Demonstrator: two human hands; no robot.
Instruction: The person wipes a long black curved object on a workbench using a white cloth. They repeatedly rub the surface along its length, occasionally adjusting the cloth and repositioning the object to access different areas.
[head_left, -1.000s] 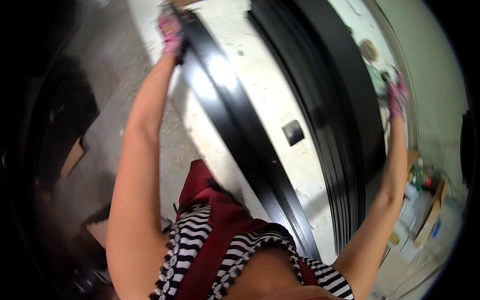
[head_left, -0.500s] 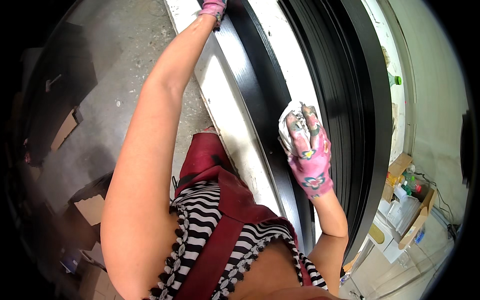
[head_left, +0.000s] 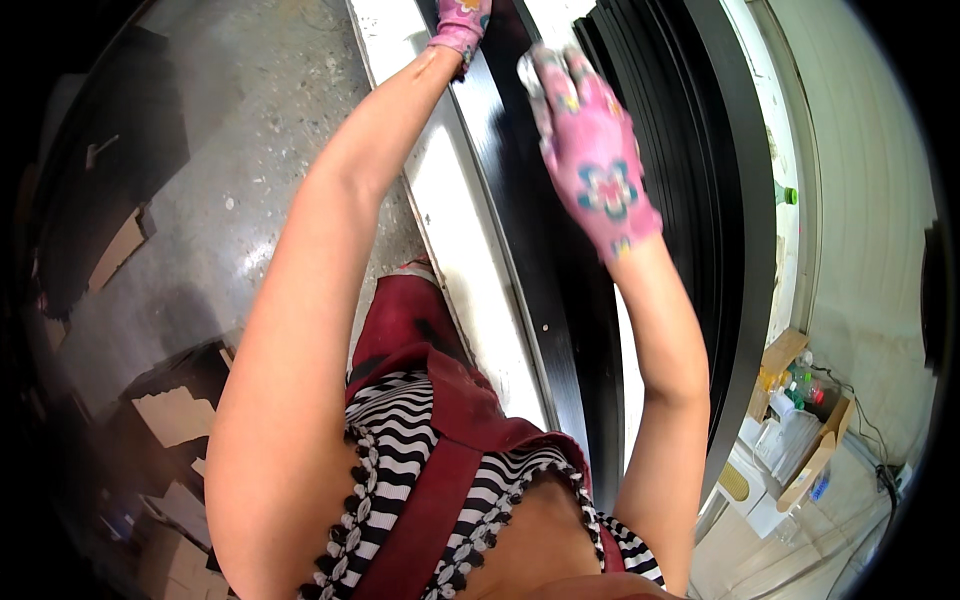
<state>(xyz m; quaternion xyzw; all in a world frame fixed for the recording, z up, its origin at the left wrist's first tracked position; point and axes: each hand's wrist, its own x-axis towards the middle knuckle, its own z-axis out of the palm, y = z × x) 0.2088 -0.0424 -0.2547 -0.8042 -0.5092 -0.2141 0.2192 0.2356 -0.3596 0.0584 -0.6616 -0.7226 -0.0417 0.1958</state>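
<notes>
My right hand (head_left: 595,155), in a pink flowered glove with greyed fingertips, lies over a long glossy black board (head_left: 570,300). Its fingers press on a crumpled white rag (head_left: 528,75), of which only an edge shows beside the thumb. My left hand (head_left: 462,28), gloved in the same pink, is at the top edge of the picture beside the far part of the board. The frame cuts off its fingers. Right of the board stands a row of black boards (head_left: 690,200) packed close together.
Under the boards is a white bench (head_left: 455,210) with a scuffed edge. At the right, a cardboard box (head_left: 815,465) stands near several bottles (head_left: 800,385). A green-capped bottle (head_left: 788,195) lies along the wall. Torn cardboard (head_left: 172,415) is on the left.
My right hand has slid forward, away from me, along the board with the rag. My left hand stays near the far part, slightly farther right in view.
</notes>
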